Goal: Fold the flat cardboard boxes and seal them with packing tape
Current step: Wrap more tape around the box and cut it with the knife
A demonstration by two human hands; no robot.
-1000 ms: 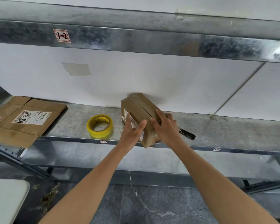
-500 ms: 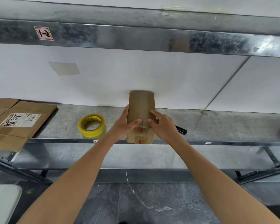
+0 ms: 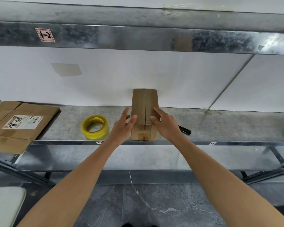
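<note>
A folded cardboard box (image 3: 145,105) stands on the metal shelf (image 3: 220,126), its taped top seam running away from me. My right hand (image 3: 166,126) holds the box's right side, thumb on the top face and fingers round the edge. My left hand (image 3: 122,127) is at the box's left side with fingers spread and relaxed, only the thumb touching the top. A yellow roll of packing tape (image 3: 95,126) lies on the shelf just left of my left hand. Flat cardboard boxes (image 3: 21,123) with a white label lie at the shelf's far left.
A black marker (image 3: 184,129) lies on the shelf behind my right wrist. A second metal shelf (image 3: 138,36) runs overhead. A white wall panel backs the shelf. Grey stone floor lies below, with a pale seat corner (image 3: 5,205) at bottom left.
The box has been turned from a slanted pose to straight and set down on the shelf. My left hand's fingers have loosened off its side.
</note>
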